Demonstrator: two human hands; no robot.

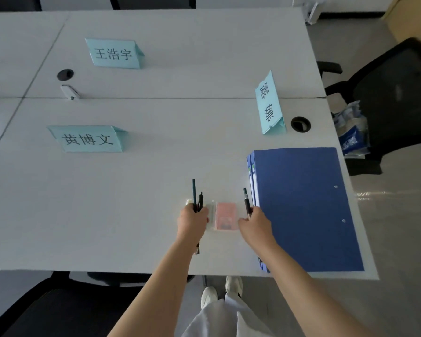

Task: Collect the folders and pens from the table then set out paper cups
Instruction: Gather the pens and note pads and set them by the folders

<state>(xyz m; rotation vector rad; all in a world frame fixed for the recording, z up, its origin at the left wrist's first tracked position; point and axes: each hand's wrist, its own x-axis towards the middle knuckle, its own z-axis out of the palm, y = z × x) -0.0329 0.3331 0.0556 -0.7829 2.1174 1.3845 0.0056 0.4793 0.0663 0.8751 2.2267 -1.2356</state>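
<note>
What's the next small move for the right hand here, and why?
Probably pass the pen from the right hand into the left hand, which already holds a bunch of pens. That would free the right hand for the blue folders stacked just beside it.

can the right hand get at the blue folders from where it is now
Probably yes: the right hand sits right beside the stacked blue folders with nothing between them, but it already holds a pen, so gripping them could be awkward.
</note>
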